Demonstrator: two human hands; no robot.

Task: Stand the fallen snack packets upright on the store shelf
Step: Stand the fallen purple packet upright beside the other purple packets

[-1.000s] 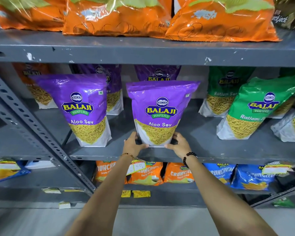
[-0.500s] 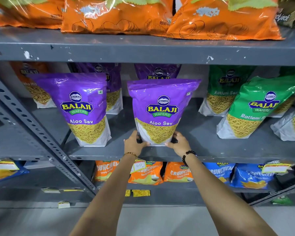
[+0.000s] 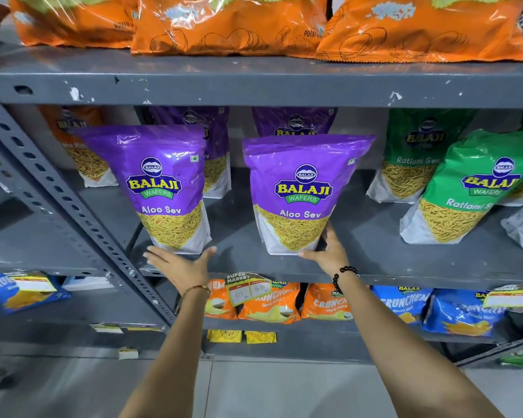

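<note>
Two purple packets stand upright at the front of the grey middle shelf (image 3: pixel 375 257) in the head view. The right hand (image 3: pixel 326 251) touches the right packet (image 3: pixel 302 191) at its lower right corner, fingers spread against the side and not closed around it. The left hand (image 3: pixel 178 263) lies open, palm down and fingers apart, just below the base of the left packet (image 3: pixel 160 188), holding nothing. More purple packets stand behind these two. To the right, a green packet (image 3: pixel 465 191) leans leftward at a tilt, with other green ones behind it. Orange bags (image 3: pixel 230 25) lie on the shelf above.
</note>
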